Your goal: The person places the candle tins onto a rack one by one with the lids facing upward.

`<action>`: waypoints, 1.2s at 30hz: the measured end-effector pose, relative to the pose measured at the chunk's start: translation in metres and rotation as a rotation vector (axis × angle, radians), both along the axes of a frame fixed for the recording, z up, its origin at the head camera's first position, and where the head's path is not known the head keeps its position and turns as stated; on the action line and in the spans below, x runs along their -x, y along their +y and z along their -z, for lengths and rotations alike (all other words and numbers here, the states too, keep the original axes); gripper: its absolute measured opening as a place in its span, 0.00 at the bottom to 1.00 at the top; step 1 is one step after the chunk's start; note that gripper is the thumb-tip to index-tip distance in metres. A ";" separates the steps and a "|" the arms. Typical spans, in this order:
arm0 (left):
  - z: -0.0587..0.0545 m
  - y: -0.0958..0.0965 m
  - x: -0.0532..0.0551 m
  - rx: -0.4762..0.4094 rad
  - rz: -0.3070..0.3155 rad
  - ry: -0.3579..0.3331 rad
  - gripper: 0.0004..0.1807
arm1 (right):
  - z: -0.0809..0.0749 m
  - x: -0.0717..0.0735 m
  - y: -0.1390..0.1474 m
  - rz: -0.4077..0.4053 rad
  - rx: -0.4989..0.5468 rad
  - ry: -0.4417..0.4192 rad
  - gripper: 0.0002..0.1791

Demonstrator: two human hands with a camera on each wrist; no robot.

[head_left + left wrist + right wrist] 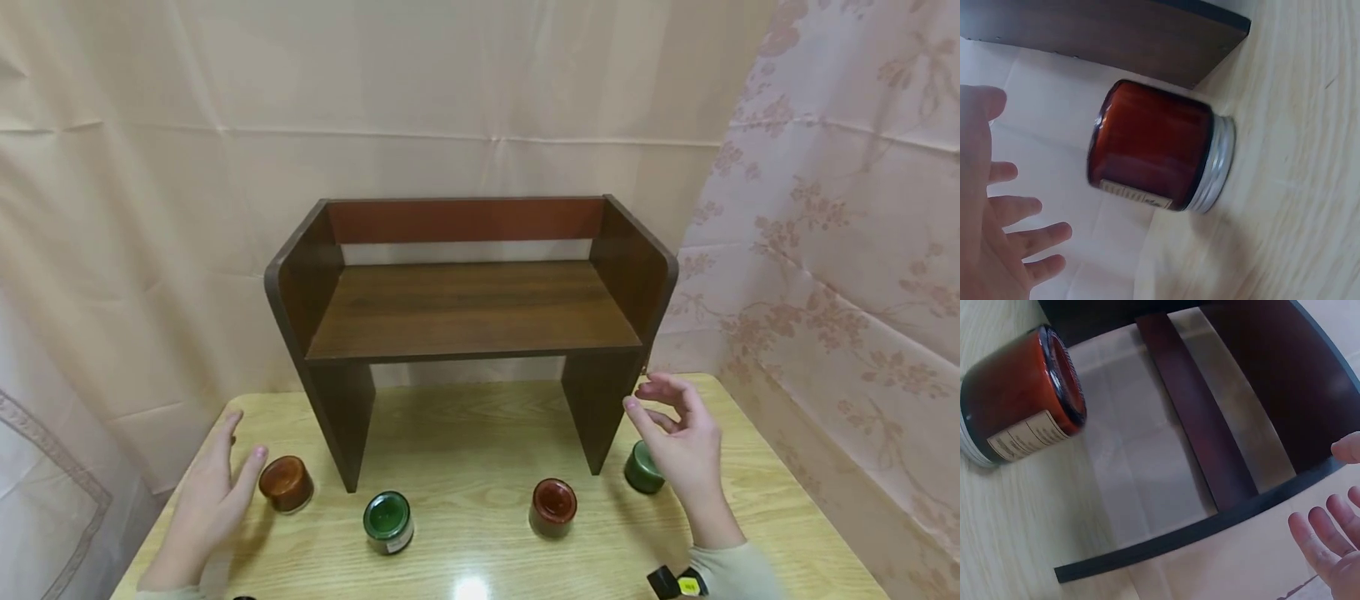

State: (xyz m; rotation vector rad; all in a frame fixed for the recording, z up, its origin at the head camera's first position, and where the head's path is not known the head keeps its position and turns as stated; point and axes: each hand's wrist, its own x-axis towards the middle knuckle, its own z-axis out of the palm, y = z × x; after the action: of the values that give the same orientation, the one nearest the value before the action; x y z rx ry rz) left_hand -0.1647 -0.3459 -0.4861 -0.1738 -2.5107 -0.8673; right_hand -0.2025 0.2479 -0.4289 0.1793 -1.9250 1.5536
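Note:
My left hand (208,504) hovers over the table's left side, fingers spread and holding nothing. Just right of it stands an amber glass jar (287,483); the left wrist view shows this jar (1154,147) upside down on its silver lid, apart from the fingers. My right hand (684,442) is raised beside the right side panel of a dark brown wooden shelf (472,308). Its fingers are loosely bent, with a gap between thumb and fingertips. Below it stands a green jar (642,468). In the right wrist view, the fingers (1325,531) are near the panel's edge.
Another green jar (387,521) and a reddish-brown jar (553,507) stand in front of the shelf on the light wood table (465,433). A beige curtain (420,92) hangs behind, and a floral cloth (847,250) hangs at the right. A dark object's edge (244,597) shows at the bottom.

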 end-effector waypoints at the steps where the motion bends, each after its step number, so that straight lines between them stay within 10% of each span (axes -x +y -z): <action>1: 0.000 0.002 0.000 0.000 -0.006 0.000 0.38 | 0.001 0.000 -0.001 -0.001 0.003 0.004 0.26; 17: 0.012 -0.005 0.000 -0.027 -0.017 0.006 0.28 | 0.015 0.001 -0.016 0.059 -0.059 0.130 0.22; 36: 0.027 -0.007 0.001 -0.037 0.170 0.004 0.45 | 0.017 -0.001 -0.020 0.078 -0.073 0.084 0.19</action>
State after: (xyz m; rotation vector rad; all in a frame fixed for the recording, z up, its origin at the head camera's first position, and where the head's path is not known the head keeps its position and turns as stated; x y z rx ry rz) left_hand -0.1654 -0.3532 -0.5134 -0.3807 -2.5011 -0.9783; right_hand -0.2016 0.2284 -0.4457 0.1948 -1.9021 1.4038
